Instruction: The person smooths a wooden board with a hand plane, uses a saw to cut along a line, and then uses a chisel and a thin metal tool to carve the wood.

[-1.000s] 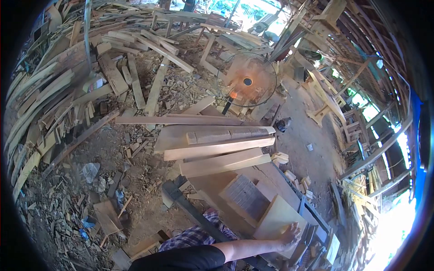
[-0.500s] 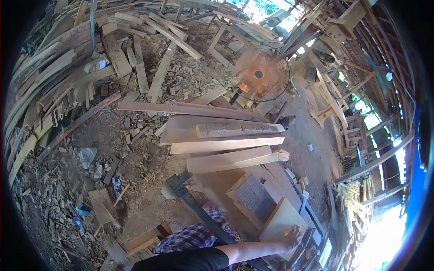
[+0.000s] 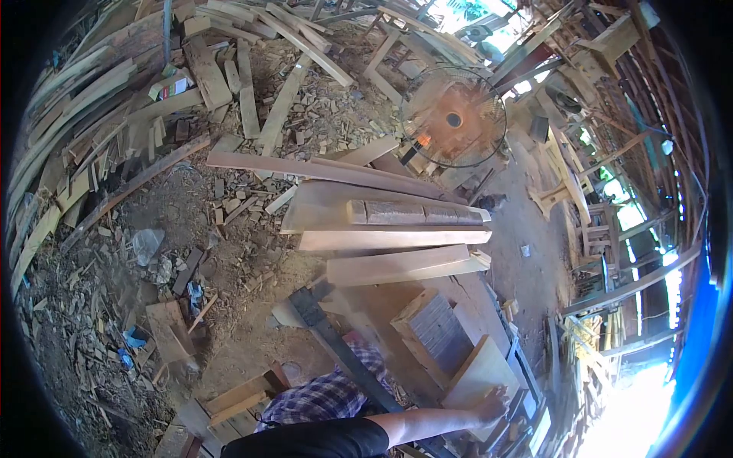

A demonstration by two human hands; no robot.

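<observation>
My right hand (image 3: 490,406), at the lower right, reaches out from a black sleeve. Its fingers look bent over the edge of a pale wooden board (image 3: 477,374), though they are small and partly in shadow. Beside that board lies a thick wooden block (image 3: 431,332) with a grey, grooved-looking face. Both rest on a brown bench top (image 3: 366,309). Behind them, several long planks (image 3: 393,238) lie side by side, with a darker, rough-faced piece (image 3: 412,213) among them. My left hand is out of view.
A dark metal bar (image 3: 336,343) runs along the bench's near side, by the plaid cloth (image 3: 321,398). A round caged fan (image 3: 454,118) stands beyond the planks. Stacked timber (image 3: 76,107) fills the left. Wood scraps (image 3: 321,114) and a plastic bag (image 3: 147,246) litter the ground.
The whole view has shifted slightly, so the fan, planks and block appear a little farther right and higher. My right hand stays at the board, its fingers looking less spread.
</observation>
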